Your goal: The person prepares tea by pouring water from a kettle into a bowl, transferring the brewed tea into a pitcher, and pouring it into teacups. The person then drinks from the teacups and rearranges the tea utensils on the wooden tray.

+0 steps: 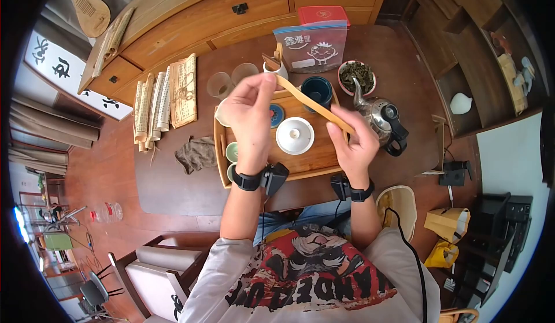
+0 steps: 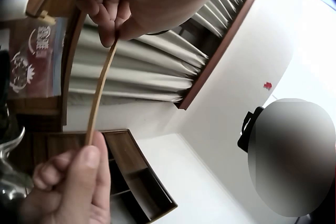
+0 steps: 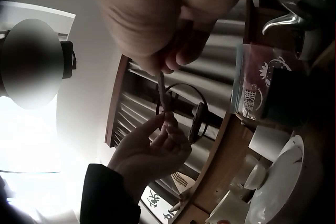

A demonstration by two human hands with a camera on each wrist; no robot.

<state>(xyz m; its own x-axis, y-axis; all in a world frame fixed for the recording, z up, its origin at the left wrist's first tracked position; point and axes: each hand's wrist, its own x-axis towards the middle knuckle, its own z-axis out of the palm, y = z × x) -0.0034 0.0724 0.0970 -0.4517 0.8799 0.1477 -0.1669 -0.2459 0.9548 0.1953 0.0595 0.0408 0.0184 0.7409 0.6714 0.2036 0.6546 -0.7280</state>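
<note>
A slim wooden strip (image 1: 309, 101) is held up over the tea tray, one end in each hand. My left hand (image 1: 250, 112) pinches its upper left end between thumb and fingers; my right hand (image 1: 355, 141) pinches the lower right end. In the left wrist view the strip (image 2: 100, 95) runs between both hands, slightly bowed. Below it on the wooden tray (image 1: 312, 160) sit a white lidded bowl (image 1: 295, 135), a dark teal cup (image 1: 316, 91) and a blue round piece (image 1: 277, 115). Behind the strip stands a white holder (image 1: 276, 70) with wooden tools.
A steel kettle (image 1: 378, 117) stands right of the tray, with a bowl of leaves (image 1: 357, 78) behind it. A clear pouch (image 1: 312, 48) and a red box (image 1: 324, 15) are at the back. Glass cups (image 1: 220, 85), a brown cloth (image 1: 196, 154) and scrolls (image 1: 163, 100) lie to the left.
</note>
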